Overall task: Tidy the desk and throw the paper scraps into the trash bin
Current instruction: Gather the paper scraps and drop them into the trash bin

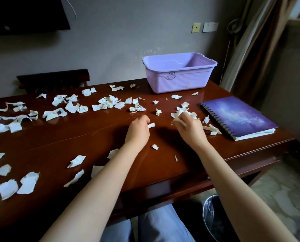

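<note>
Left hand [138,127]: fingers curled in, pinching 1 small rolled scrap [151,125]. Right hand [191,127]: curled round a bunch of scraps [178,114], fingertips buried in the paper. Loose paper scraps [72,107] litter the desk [76,142], mostly on its left and far side. Trash bin [211,215] sits on the floor under the desk's right end, mostly hidden by the right forearm.
</note>
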Available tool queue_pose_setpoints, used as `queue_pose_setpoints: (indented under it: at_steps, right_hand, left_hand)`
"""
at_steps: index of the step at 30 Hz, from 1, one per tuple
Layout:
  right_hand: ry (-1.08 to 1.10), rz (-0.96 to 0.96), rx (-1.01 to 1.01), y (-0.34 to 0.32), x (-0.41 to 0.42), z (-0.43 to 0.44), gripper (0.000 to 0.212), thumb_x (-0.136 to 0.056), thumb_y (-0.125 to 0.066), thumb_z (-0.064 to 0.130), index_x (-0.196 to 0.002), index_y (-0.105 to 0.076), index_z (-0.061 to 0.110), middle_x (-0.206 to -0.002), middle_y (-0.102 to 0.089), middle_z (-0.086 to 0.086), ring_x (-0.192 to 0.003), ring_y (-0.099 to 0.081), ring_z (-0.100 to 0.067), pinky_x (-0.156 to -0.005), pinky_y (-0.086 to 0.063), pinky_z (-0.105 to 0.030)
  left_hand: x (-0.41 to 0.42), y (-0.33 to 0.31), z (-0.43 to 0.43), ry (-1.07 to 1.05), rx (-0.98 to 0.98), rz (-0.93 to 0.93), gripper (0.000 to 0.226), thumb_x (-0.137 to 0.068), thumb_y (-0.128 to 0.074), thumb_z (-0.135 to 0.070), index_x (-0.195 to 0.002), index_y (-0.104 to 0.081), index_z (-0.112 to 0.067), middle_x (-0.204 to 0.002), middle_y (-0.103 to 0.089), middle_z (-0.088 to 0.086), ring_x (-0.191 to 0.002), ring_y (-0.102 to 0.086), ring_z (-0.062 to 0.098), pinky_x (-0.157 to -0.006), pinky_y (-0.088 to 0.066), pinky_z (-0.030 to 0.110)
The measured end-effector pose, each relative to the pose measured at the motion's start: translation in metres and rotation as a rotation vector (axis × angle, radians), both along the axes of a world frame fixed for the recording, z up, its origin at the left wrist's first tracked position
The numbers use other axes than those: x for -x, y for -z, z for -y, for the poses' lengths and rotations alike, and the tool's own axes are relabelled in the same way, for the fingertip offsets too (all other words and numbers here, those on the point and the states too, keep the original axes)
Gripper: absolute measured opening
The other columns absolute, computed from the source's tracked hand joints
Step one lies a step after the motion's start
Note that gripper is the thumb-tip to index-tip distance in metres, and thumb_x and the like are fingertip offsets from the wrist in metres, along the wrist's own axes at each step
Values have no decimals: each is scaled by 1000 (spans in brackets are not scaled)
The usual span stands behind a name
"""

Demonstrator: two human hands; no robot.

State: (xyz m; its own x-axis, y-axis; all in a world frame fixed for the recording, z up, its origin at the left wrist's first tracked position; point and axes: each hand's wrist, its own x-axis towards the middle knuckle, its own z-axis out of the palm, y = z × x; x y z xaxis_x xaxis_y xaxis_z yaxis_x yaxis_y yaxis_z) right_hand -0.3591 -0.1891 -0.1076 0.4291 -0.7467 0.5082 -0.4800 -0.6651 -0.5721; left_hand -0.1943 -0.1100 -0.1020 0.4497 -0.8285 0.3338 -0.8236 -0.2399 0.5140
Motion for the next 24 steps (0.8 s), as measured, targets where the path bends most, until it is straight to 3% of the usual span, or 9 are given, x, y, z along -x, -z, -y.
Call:
queue_pose_setpoints:
  at_steps: [4,7,9,12,16,19,24]
  right_hand:
    - [-5,-15,-10,-1,1,0,20,-89,-65,19,-85,-53,4,-68,-60,-9,-55,-52,-25,-52,-40,-32]
    - [27,2,-45,-2,1,0,19,-89,-64,20,-86,-53,5,-69,-60,-10,-57,-50,-24,-51,-34,-28]
    - [51,22,-66,-3,1,0,19,-90,-63,21,-87,-53,5,-68,-58,-9,-60,-50,-25,-54,-32,-28]
    - [53,34,-81,-4,1,-1,20,-90,-63,22,-87,-53,5,-68,-56,-7,-62,-50,-25,-56,-30,-28]
    - [61,11,-75,-4,1,-1,24,-90,-63,23,-93,-56,0,-72,-57,-9,-65,-52,-27,-57,-30,-26]
    - [51,6,-57,-5,1,-2,23,-91,-62,22,-94,-56,0,-74,-55,-4,-65,-49,-21,-56,-30,-25]
    - [46,54,-22,-5,2,-5,21,-89,-64,20,-86,-55,1,-66,-51,-3,-58,-44,-23,-50,-23,-25]
  left_hand:
    - [-2,-22,-7,123,48,-165,20,-95,-49,-19,-101,-66,-9,-78,-66,1,-67,-54,11,-64,-41,21]
    - [0,-34,-17,274,-137,-219,22,-86,-63,-37,-92,-64,-16,-58,-48,-8,-55,-45,8,-60,-40,23]
    - [0,-33,-25,312,-308,-134,34,-77,-67,-50,-98,-60,-23,-68,-49,-10,-66,-49,10,-60,-39,24]
    - [3,-23,-35,331,-467,143,50,-77,-61,-60,-110,-52,-24,-92,-55,-6,-84,-52,14,-65,-43,28]
    - [16,-13,-43,319,-361,502,43,-92,-41,-54,-102,-46,-13,-86,-60,3,-74,-56,20,-58,-41,30]
    - [17,-8,-45,325,-333,573,33,-98,-34,-44,-95,-46,-13,-85,-60,4,-80,-63,23,-58,-39,29]
    - [21,-1,-46,291,-257,601,29,-101,-32,-33,-103,-50,-10,-96,-64,5,-82,-62,24,-59,-36,29]
